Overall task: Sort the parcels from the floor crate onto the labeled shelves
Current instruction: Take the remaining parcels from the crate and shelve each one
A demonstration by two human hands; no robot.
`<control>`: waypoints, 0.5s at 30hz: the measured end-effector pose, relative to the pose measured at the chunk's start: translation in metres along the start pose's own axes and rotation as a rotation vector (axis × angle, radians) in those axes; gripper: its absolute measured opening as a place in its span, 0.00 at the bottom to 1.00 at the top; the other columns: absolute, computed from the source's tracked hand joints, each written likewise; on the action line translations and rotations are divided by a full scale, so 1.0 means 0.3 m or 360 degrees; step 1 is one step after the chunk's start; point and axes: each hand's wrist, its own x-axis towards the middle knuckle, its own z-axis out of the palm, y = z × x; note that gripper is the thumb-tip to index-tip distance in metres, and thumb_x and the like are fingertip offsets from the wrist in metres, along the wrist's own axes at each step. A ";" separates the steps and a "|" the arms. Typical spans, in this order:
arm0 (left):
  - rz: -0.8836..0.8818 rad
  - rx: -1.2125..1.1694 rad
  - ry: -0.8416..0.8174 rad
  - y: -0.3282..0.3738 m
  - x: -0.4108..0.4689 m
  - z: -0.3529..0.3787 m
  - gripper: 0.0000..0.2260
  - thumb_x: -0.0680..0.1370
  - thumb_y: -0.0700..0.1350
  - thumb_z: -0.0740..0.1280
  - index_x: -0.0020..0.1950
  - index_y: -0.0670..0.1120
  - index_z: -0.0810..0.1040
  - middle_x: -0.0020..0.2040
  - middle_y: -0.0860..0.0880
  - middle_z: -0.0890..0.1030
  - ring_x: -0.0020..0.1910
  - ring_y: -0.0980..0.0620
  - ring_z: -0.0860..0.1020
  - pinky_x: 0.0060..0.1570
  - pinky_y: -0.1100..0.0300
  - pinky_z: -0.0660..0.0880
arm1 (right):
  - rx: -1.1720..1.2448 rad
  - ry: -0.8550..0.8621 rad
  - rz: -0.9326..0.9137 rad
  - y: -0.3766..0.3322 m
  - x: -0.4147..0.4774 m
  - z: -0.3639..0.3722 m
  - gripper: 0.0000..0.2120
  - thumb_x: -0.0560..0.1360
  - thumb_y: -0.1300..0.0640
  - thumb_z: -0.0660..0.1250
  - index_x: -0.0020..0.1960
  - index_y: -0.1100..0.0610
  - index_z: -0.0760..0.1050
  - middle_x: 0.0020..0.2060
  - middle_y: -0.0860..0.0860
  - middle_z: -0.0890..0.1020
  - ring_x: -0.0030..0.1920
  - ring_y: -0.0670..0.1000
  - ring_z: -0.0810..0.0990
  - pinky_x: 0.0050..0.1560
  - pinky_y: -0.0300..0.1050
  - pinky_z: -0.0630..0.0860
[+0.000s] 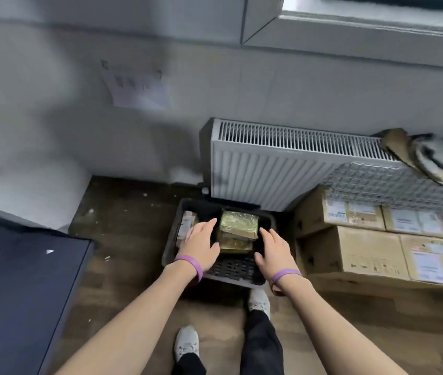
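— Where is your parcel?

— In the head view, the stack of parcels (237, 231) sits in the far half of the black crate (231, 267) on the floor, just in front of the radiator (269, 169). My left grip (200, 243) and right grip (274, 253) flank it, fingers spread, holding nothing.

— How do you lift it well?

— I think I should go low on both sides, press evenly and rise straight up, so the pile doesn't shear.

— What about the surfaces?

— The top parcel is a flat block in glossy yellowish film, probably slippery. Duller brown wrapping shows beneath it. The crate is hard plastic with a grid bottom.
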 end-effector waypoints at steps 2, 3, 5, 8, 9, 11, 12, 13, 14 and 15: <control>-0.0083 0.0030 -0.0006 -0.024 0.138 0.063 0.27 0.78 0.46 0.61 0.77 0.52 0.57 0.75 0.49 0.63 0.74 0.48 0.59 0.72 0.51 0.60 | -0.0008 -0.0118 0.0048 0.080 0.154 0.049 0.30 0.78 0.55 0.61 0.77 0.55 0.54 0.75 0.57 0.59 0.74 0.59 0.57 0.73 0.49 0.57; -0.0137 0.0032 -0.0012 -0.040 0.215 0.102 0.27 0.79 0.46 0.61 0.77 0.52 0.57 0.75 0.49 0.63 0.74 0.48 0.59 0.72 0.51 0.61 | -0.0016 -0.0165 0.0056 0.123 0.239 0.076 0.30 0.78 0.55 0.61 0.77 0.55 0.54 0.75 0.57 0.59 0.75 0.59 0.57 0.73 0.49 0.57; -0.0240 0.0019 -0.0030 -0.080 0.379 0.200 0.27 0.79 0.46 0.60 0.77 0.53 0.57 0.75 0.50 0.62 0.73 0.48 0.60 0.71 0.50 0.62 | -0.0025 -0.0248 0.0057 0.216 0.413 0.150 0.30 0.78 0.56 0.60 0.77 0.55 0.53 0.76 0.56 0.58 0.75 0.58 0.56 0.73 0.49 0.57; -0.0321 0.0016 -0.0090 -0.149 0.639 0.387 0.27 0.80 0.46 0.59 0.77 0.54 0.55 0.75 0.52 0.60 0.73 0.49 0.61 0.70 0.50 0.64 | -0.0031 -0.0376 0.0060 0.362 0.667 0.298 0.30 0.79 0.56 0.59 0.78 0.54 0.52 0.77 0.57 0.55 0.76 0.58 0.54 0.73 0.49 0.57; -0.0340 0.0031 -0.0105 -0.175 0.723 0.455 0.27 0.80 0.45 0.59 0.77 0.55 0.54 0.76 0.52 0.59 0.73 0.49 0.60 0.69 0.51 0.65 | -0.0034 -0.0404 0.0062 0.412 0.746 0.354 0.30 0.79 0.57 0.58 0.78 0.54 0.51 0.77 0.57 0.55 0.76 0.59 0.54 0.73 0.50 0.58; -0.0379 0.0069 -0.0138 -0.230 0.870 0.586 0.27 0.80 0.45 0.59 0.77 0.56 0.53 0.77 0.51 0.56 0.74 0.48 0.58 0.68 0.51 0.65 | -0.0040 -0.0460 0.0079 0.501 0.884 0.470 0.30 0.79 0.57 0.58 0.78 0.53 0.50 0.77 0.57 0.54 0.76 0.60 0.53 0.73 0.51 0.58; -0.0414 0.0081 -0.0154 -0.262 0.929 0.646 0.27 0.80 0.45 0.58 0.77 0.57 0.52 0.77 0.51 0.55 0.75 0.48 0.57 0.68 0.50 0.65 | -0.0046 -0.0492 0.0085 0.539 0.939 0.532 0.31 0.79 0.58 0.58 0.78 0.53 0.49 0.77 0.56 0.54 0.76 0.60 0.53 0.72 0.52 0.58; -0.0449 0.0090 -0.0166 -0.297 0.981 0.702 0.28 0.80 0.44 0.58 0.77 0.58 0.52 0.78 0.51 0.53 0.75 0.47 0.57 0.69 0.49 0.64 | -0.0050 -0.0524 0.0084 0.571 0.985 0.592 0.31 0.79 0.58 0.57 0.78 0.52 0.48 0.77 0.56 0.53 0.76 0.60 0.53 0.72 0.52 0.59; -0.0476 0.0102 -0.0173 -0.332 1.026 0.750 0.28 0.80 0.44 0.58 0.77 0.59 0.51 0.78 0.50 0.52 0.76 0.46 0.56 0.69 0.48 0.64 | -0.0050 -0.0559 0.0081 0.597 1.021 0.645 0.32 0.79 0.58 0.57 0.79 0.50 0.46 0.77 0.57 0.53 0.75 0.61 0.54 0.72 0.53 0.59; -0.0494 0.0119 -0.0177 -0.368 1.067 0.793 0.29 0.80 0.44 0.58 0.77 0.60 0.50 0.78 0.49 0.50 0.76 0.45 0.54 0.70 0.47 0.64 | -0.0049 -0.0594 0.0078 0.618 1.051 0.692 0.33 0.79 0.58 0.57 0.79 0.49 0.45 0.77 0.57 0.52 0.75 0.61 0.54 0.72 0.54 0.59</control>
